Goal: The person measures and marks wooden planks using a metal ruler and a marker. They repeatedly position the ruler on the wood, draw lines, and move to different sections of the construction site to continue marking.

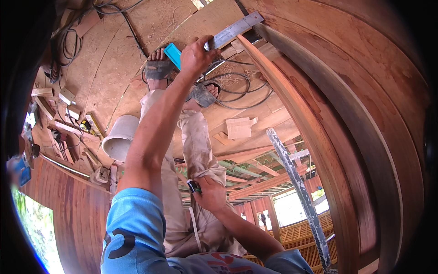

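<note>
Head view: a metal blade point(235, 31) lies at the upper tip of a curved plank point(315, 148), its far end near the wooden wall point(378, 59). The left hand point(197, 58) pinches the blade's near end; a teal handle point(172, 55) shows just beside it, probably part of the same tool, though the hand hides the join. The right hand point(211, 194) curls around a black cylinder point(193, 185) at the trousers point(194, 141). Farther out are a cable point(242, 108), a cardboard scrap point(239, 128), a grey bucket point(124, 137) and a paint-flecked pole point(296, 192).

We see a grey bucket point(122, 130); timber offcuts point(77, 130) lie to its left; torn brown cardboard point(238, 128) rests to its right.
</note>
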Tool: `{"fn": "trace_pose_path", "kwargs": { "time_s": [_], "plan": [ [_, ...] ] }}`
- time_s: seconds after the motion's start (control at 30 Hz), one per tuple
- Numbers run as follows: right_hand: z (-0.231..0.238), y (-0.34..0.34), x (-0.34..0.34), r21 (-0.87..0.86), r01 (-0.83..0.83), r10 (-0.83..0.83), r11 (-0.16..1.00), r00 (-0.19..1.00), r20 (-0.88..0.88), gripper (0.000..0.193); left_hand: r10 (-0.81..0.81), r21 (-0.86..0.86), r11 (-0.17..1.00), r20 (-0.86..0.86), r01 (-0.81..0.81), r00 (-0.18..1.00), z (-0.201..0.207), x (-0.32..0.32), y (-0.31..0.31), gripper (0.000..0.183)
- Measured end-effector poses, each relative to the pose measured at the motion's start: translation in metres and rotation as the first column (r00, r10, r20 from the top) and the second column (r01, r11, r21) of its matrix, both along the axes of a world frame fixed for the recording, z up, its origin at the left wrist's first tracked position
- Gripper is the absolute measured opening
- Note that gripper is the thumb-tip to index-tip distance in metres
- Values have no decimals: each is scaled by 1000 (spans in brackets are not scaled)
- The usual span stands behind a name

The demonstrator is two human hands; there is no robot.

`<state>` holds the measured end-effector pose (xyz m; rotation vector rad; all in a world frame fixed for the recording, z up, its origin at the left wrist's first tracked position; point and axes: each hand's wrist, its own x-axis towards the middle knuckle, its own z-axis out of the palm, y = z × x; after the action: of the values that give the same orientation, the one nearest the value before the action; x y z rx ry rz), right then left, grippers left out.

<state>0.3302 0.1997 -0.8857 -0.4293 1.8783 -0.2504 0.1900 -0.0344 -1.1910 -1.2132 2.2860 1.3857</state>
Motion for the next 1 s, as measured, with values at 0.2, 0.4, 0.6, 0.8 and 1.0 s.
{"fn": "trace_pose_path", "kwargs": {
  "time_s": [0.2, 0.4, 0.6, 0.8, 1.0],
  "plan": [
    [-1, -1, 2, 16, 2, -3, 1000, 999, 32, 34, -34, 60, 998, -17, 35, 999, -6, -2, -6, 51],
    [-2, -1, 4, -17, 14, -14, 1000, 1000, 20, 35, -19, 231, 972, -80, 37, 997, -3, 2, -10, 55],
    [-2, -4, 5, 20, -7, 7, 1000, 999, 35, 34, 90, 547, 837, -109, -16, 990, 2, 6, -12, 55],
    [-3, -9, 3, -5, 4, -4, 1000, 1000, 23, 33, 60, 572, 820, -113, 15, 992, -9, 7, -12, 56],
    [-4, -13, 2, 14, -9, 8, 1000, 999, 36, 33, 50, 606, 795, -107, 25, 993, -15, 6, -14, 57]
  ]
}}
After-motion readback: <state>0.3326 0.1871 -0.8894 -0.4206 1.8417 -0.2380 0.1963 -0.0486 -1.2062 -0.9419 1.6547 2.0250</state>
